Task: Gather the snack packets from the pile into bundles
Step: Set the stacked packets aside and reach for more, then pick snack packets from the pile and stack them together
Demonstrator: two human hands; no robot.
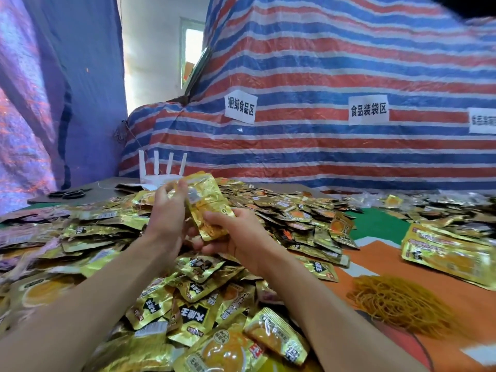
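A big pile of gold snack packets [204,299] covers the table in front of me. Above it both hands hold a small stack of gold packets [208,202], tilted upright. My left hand [167,216] grips the stack's left edge, fingertips near its top. From below, my right hand [236,234] holds the lower end, thumb across the front. Part of the stack's bottom is hidden behind my fingers.
A heap of yellow rubber bands [402,302] lies at the right on an orange mat. Larger gold packs [451,251] sit at the far right. Black scissors [70,194] and a white router [161,170] are at the back left. A striped tarp [322,76] rises behind.
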